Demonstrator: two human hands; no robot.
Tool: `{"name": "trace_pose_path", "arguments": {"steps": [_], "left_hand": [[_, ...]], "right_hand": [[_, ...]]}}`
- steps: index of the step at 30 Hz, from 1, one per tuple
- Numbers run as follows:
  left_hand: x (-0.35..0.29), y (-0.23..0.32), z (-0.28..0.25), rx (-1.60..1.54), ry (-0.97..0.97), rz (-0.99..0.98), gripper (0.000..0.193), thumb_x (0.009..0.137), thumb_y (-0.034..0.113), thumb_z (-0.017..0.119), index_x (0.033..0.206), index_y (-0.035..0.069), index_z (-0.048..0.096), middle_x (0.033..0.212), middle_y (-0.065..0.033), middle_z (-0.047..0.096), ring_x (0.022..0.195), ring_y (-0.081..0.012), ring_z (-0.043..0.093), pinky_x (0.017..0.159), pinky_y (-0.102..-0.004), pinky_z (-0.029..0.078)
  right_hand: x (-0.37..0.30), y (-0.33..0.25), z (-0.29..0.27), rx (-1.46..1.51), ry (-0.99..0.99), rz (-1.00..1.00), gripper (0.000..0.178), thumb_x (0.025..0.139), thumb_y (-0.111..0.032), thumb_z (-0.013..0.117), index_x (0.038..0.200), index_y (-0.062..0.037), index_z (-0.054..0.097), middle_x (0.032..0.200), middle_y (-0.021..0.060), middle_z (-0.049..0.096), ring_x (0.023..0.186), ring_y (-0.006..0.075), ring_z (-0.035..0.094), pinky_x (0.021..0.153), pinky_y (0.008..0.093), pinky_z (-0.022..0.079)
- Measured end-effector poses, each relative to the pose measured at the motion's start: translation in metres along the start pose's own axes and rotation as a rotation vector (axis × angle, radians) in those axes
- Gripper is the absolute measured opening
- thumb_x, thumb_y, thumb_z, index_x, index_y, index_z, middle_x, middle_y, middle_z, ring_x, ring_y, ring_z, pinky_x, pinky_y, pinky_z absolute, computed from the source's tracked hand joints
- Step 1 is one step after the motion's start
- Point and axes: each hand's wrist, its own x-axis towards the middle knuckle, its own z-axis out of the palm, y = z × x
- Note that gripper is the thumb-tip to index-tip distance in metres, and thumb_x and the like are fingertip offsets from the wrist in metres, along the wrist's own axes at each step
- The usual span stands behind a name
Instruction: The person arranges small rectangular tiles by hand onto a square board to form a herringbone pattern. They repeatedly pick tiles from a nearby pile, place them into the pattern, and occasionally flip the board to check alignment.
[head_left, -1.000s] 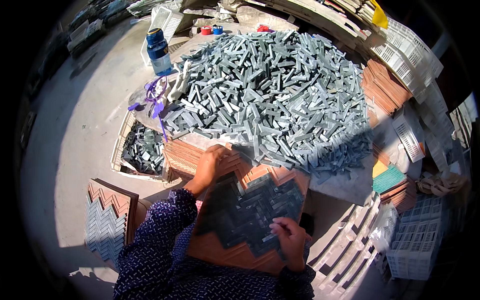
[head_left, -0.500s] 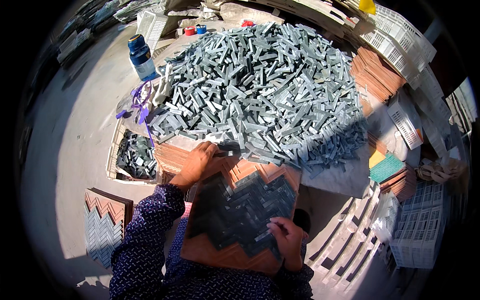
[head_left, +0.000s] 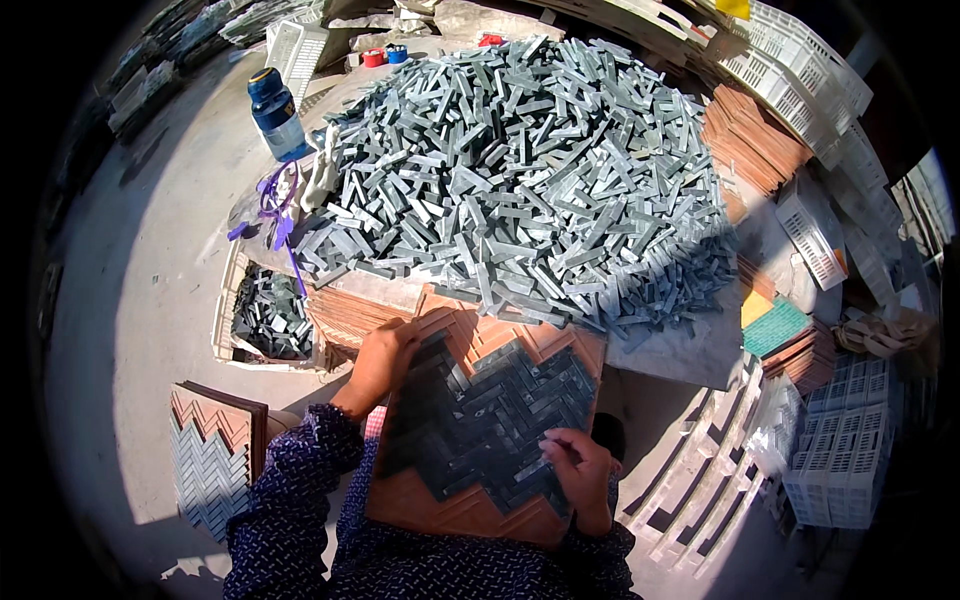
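Tray (head_left: 430,505): clay-coloured herringbone one, right in front of the person's body; dark strips (head_left: 490,410) packed across its middle, zigzag bands at its far + near ends bare.
L hand (head_left: 382,365): at the tray's far L corner, fingers curled in w/ little gap; tips hidden, so can't tell if they've got the rim, a strip or nothing.
R hand (head_left: 582,478): over the tray's R side, toward the near end, thumb + index almost pinched; can't tell if anything's btw them.
Strip pile (head_left: 540,190): just past the tray's far edge, handy imo.
Clay stack (head_left: 350,318): just off the tray's far L corner, near L hand.
Grey panel (head_left: 210,410): well left of the tray, same zigzag.
Herringbone fill: prob mid-job tbh, slotting strips into grooves, middle mostly done.
Next strip: prob calls for a fingertip pinch, angled to the zigzag, pressed flat w/o bumping neighbours.
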Motion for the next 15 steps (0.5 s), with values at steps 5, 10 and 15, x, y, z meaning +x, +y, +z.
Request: {"name": "trace_pose_path", "arguments": {"steps": [5,10,15], "left_hand": [[0.011,0.001,0.002,0.026,-0.032,0.042,0.010,0.077,0.011,0.062,0.085,0.004,0.061,0.077,-0.0172,0.060,0.073,-0.0381,0.060,0.065,-0.0443,0.049],[0.043,0.017,0.002,0.042,0.096,0.178,0.014,0.076,0.013,0.062,0.088,0.006,0.061,0.082,-0.0146,0.061,0.077,-0.0349,0.060,0.067,-0.0424,0.049],[0.070,-0.006,0.027,0.109,0.178,0.199,0.020,0.072,0.009,0.062,0.091,0.005,0.059,0.088,-0.0141,0.060,0.085,-0.0352,0.058,0.075,-0.0406,0.048]], "right_hand": [[0.000,0.001,0.001,0.016,-0.011,0.001,0.016,0.084,-0.002,0.065,0.098,0.0031,0.063,0.086,0.0098,0.068,0.076,0.0119,0.064,0.067,0.0232,0.049],[0.001,0.002,0.001,0.021,-0.006,0.009,0.015,0.084,-0.002,0.064,0.098,0.0033,0.063,0.085,0.0093,0.067,0.076,0.0118,0.064,0.068,0.0231,0.049],[-0.004,-0.012,-0.004,0.025,0.027,0.071,0.014,0.084,-0.002,0.063,0.098,0.0041,0.063,0.085,0.0090,0.067,0.077,0.0118,0.064,0.068,0.0232,0.049]]}}
